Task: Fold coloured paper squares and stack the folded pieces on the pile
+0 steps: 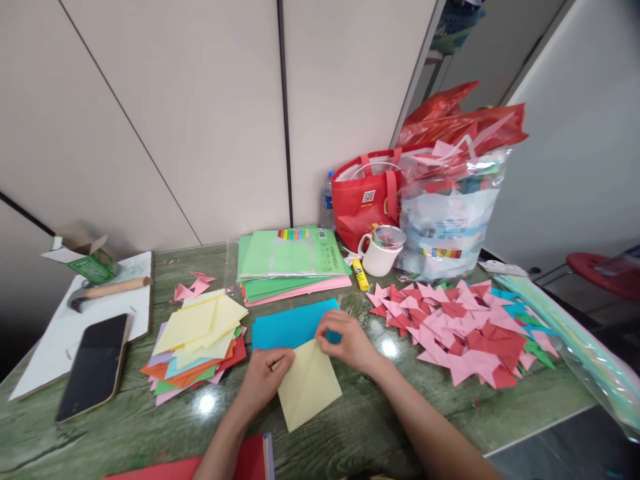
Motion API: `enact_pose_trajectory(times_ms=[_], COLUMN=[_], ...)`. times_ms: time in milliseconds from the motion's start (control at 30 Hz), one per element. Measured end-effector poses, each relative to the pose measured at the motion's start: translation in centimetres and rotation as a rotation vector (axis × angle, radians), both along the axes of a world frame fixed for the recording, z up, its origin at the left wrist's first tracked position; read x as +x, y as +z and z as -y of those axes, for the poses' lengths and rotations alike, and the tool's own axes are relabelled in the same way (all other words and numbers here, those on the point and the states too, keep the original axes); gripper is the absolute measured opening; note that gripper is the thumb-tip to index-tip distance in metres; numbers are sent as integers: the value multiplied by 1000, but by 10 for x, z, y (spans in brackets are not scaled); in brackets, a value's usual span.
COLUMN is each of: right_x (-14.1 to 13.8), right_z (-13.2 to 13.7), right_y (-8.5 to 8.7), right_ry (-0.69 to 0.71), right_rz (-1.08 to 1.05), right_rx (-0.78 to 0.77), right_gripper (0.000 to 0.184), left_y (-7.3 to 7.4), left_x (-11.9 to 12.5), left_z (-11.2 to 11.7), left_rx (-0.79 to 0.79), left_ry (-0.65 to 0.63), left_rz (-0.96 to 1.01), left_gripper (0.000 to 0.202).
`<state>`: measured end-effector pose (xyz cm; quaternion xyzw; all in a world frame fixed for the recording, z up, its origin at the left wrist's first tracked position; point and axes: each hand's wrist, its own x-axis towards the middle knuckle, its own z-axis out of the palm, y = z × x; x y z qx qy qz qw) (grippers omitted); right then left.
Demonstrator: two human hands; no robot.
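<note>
A pale yellow square sheet of paper (313,390) with a diagonal crease is held between my two hands. My left hand (267,379) pinches its left corner, thumb on top. With thumb and forefinger, my right hand (343,339) grips the top corner. Just beyond lies a blue sheet of paper (285,323), partly covered by both hands. To the left of my left hand sits a loose stack of coloured paper squares (200,333), pale yellow on top. Right of my right hand spreads a pile of folded pink and red paper pieces (460,327).
Behind are packs of green and pink paper (285,257), a yellow glue stick (360,274), a white mug (383,253), a red bag (363,200) and a filled plastic bag (445,220). At left lie a phone (95,367) and a hammer (110,289). Red paper (250,460) lies in front.
</note>
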<state>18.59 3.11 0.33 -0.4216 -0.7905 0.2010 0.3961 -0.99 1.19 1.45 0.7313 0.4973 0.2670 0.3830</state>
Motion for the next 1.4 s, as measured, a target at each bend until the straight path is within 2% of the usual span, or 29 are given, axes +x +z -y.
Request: enact_pose_trajectory(times_ms=[133, 267, 333, 467, 633, 833, 1067, 1167, 1300, 1400], right_x=[5, 12, 10, -4, -17, -11, 1, 2, 5, 6], right_z=[-3, -8, -8, -1, 8, 5, -2, -3, -5, -6], right_y=[-2, -2, 0, 0, -5, 0, 3, 2, -1, -1], right_ry=[-26, -134, -150, -38, -6, -39, -126, -132, -173, -183], right_rz=[21, -41, -122, -212, -286, -325, -376, -380, -388, -400], right_rx=[13, -2, -60, -266, -433, -463, -466, -464, -433, -432], right_gripper=[11, 12, 12, 15, 19, 19, 23, 26, 28, 27], left_y=[2, 7, 9, 8, 1, -2, -2, 2, 3, 2], left_x=[-1, -6, -6, 1, 3, -1, -3, -3, -6, -5], left_z=[0, -1, -2, 0, 0, -2, -2, -2, -5, -6], left_rx=[-14, -30, -48, -79, -1, 71, -40, -85, -155, -203], left_ry=[43, 141, 174, 164, 237, 185, 172, 219, 346, 373], left_rz=[17, 94, 118, 147, 140, 64, 153, 226, 402, 470], left_gripper=[39, 33, 30, 25, 20, 22, 25, 22, 16, 22])
